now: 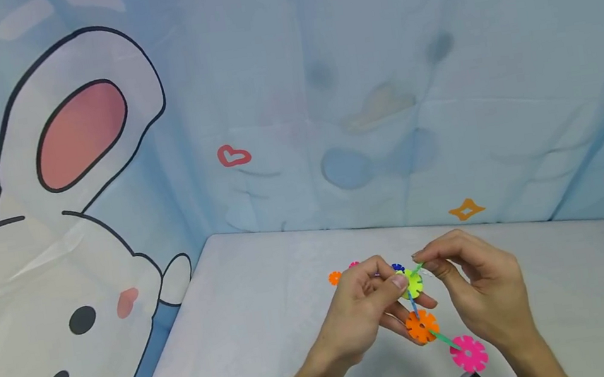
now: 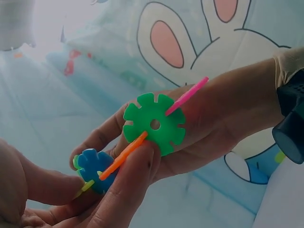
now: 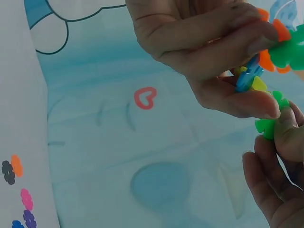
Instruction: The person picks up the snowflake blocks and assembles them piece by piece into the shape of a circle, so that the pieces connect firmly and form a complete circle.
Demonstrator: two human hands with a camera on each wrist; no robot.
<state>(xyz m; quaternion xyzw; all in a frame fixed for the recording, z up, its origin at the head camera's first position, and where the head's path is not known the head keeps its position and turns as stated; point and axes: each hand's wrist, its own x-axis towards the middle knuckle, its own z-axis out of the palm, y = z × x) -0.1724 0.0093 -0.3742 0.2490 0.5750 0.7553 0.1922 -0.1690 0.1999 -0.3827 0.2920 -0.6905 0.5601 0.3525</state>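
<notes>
Notched, flower-shaped plastic discs are joined edge to edge in a chain between the hands. My left hand [image 1: 353, 318] holds the chain by its yellow-green disc [image 1: 415, 285], with the thumb across it. Below that disc hang a blue disc seen edge-on, an orange disc [image 1: 422, 327], a green disc [image 1: 445, 340] and a pink disc [image 1: 469, 354]. With thumb and forefinger, my right hand [image 1: 483, 285] pinches another green disc [image 3: 266, 127] at the yellow-green one's edge. Whether these two are interlocked cannot be told.
Loose discs lie on the white table [image 1: 251, 322] behind my left hand, among them an orange disc [image 1: 335, 278] and, in the right wrist view, a black disc [image 3: 8, 172]. A blue printed curtain [image 1: 289, 88] stands behind the table, with a rabbit pattern at left.
</notes>
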